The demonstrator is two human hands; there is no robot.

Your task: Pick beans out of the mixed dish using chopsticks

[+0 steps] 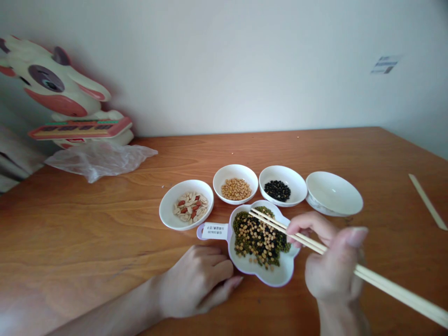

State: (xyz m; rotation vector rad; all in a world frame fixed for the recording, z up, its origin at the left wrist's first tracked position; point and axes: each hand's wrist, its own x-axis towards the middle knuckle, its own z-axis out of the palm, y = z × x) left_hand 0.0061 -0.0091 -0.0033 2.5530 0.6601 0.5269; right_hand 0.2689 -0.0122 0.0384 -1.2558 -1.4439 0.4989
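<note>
R hand (pixel 332 270) grips 2 wooden chopsticks (pixel 392 288) over lobed white dish (pixel 276 277).

Bowls (pixel 332 191): 4, three filled, one empty | dish (pixel 276 276): 1 | chopsticks (pixel 273 224): 2, one pair | hands: 2, left hand (pixel 196 280), right hand (pixel 332 268) | bag (pixel 101 158): 1 | toy (pixel 66 102): 1 | paper strip (pixel 427 201): 1 | table (pixel 87 233): 1
</note>
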